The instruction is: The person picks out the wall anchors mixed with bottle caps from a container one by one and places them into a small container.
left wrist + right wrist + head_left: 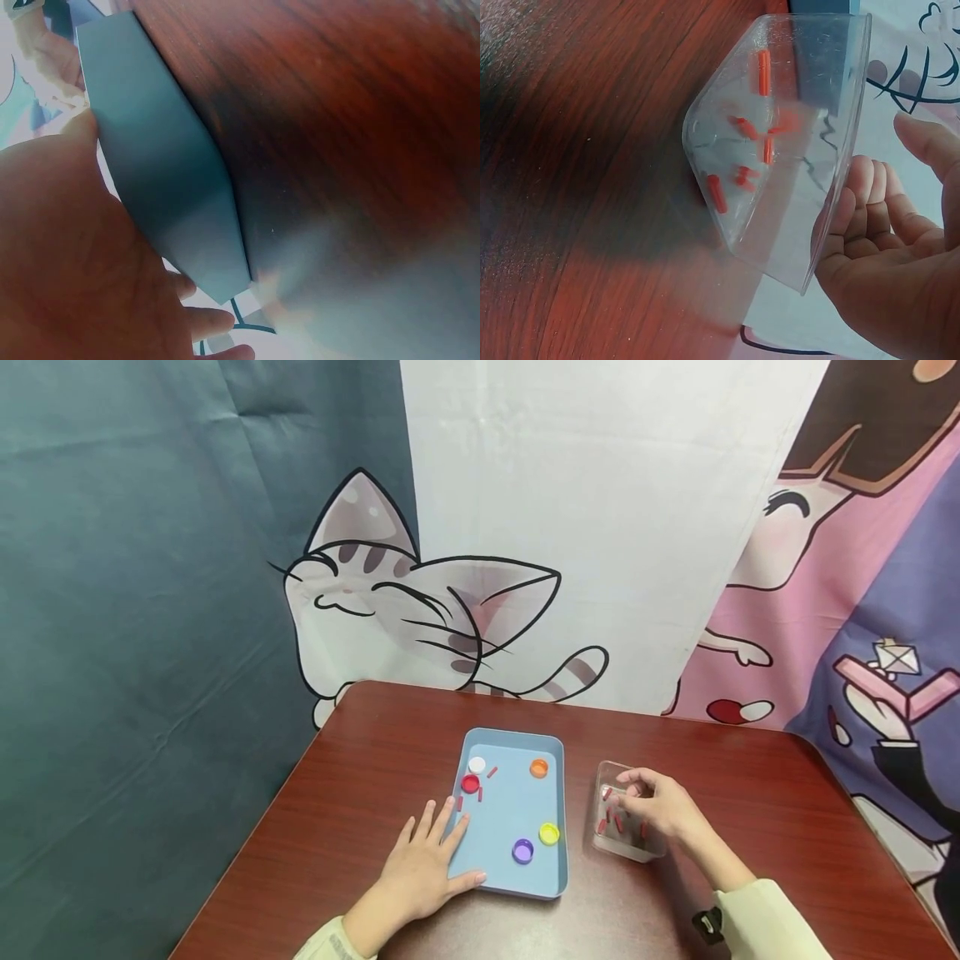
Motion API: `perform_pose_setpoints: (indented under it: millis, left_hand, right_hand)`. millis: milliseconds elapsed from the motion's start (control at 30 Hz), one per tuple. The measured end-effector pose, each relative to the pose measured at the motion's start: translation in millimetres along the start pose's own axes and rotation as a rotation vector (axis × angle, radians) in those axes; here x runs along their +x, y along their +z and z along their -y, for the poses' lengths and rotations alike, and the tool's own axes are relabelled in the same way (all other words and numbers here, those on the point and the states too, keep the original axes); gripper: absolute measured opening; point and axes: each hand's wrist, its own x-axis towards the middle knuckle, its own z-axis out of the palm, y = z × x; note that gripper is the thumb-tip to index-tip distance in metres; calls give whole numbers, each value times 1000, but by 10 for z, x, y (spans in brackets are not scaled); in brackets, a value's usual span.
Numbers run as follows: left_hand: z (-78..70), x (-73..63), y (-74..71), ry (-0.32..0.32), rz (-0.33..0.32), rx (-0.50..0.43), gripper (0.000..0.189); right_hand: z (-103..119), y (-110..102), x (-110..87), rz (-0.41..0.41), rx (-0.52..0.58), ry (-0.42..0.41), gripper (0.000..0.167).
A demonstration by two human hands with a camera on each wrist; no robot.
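Note:
My left hand (422, 868) lies with spread fingers along the left edge of a blue tray (498, 818). Its thumb rests at the tray's near left corner. Over a clear plastic box (628, 855) to the right is my right hand (657, 803), fingers bent, thumb apart from them. Nothing shows between thumb and fingers in the right wrist view, where the fingers are partly behind the box wall. Several small red sticks (763, 73) lie in the box. In the tray are a white cap (477, 765), a red cap (470, 784) and short red sticks (481, 794).
An orange cap (538, 767) lies at the tray's far right, with a yellow cap (549, 833) and a purple cap (522, 851) nearer. Everything stands on a brown wooden table (360, 768). Printed cloth (600, 527) hangs behind it. A dark wrist strap (708, 925) shows at my right sleeve.

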Motion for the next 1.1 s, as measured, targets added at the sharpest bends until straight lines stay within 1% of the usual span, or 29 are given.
perform_pose_setpoints:
  millis: [100,267,533,667,767,867,967,1100]
  left_hand:
    - [5,4,-4,-2,4,-1,87]
    - [7,-1,-15,-5,10,-5,87]
    - [2,-12,-9,-3,10,-13,87]
    - [-1,-11,-1,1,4,-17,87]
    - [3,-10,6,4,-4,-14,86]
    - [4,-13,3,9,-19,0,86]
    - [1,-18,-2,12,-30,5,87]
    - [0,-25,-11,11,-28,5,88]
  right_hand:
    - [17,9,20,8,5,-11,41]
    - [110,66,44,13,13,-25,37]
    - [351,284,143,40,58,-50,37]
    - [449,403,188,51,40,-52,36]
    - [494,474,224,60,19,-71,35]
    - [532,533,255,60,16,-92,33]
    - [560,586,287,55,21,-92,32]
    - [601,643,324,68,17,-98,31]
